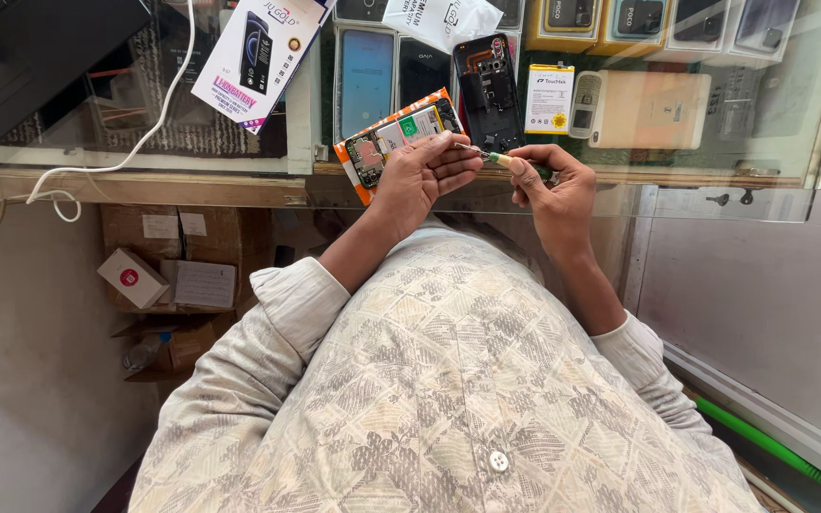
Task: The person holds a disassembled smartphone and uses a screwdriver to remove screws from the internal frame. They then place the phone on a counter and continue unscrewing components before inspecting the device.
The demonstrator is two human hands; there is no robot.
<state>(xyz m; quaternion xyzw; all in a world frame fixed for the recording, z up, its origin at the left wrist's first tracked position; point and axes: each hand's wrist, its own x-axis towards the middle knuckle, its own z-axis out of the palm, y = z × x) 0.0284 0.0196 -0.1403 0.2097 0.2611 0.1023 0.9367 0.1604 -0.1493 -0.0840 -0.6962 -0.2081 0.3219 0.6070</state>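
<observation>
My left hand (422,176) grips the near end of an opened phone (399,142) with an orange rim, holding it tilted on the glass worktop (715,180); its circuit board and a green-marked battery face up. My right hand (548,185) is closed around a small screwdriver (494,159) with a pale yellow and green handle, its thin metal tip pointing left toward the phone's lower edge. Whether the tip actually touches the phone I cannot quite tell, since my left fingers cover that spot.

Everything else I place from the opened phone. Just to its right lies a black phone back cover (487,90) with its inner side up, and right of that a small white rectangular battery pack (549,98) with a yellow band and round yellow sticker. Further right sits a beige oblong box (648,109). Behind the phone, under the glass, stand two phones, one with a blue screen (367,71). Up and to the left leans a white retail card (257,57) picturing a dark phone, with a pink label strip. A white cable (144,123) trails off to the left. Below and far left, on the floor, rests a small white box with a red round mark (132,276) beside brown cartons (182,275).
</observation>
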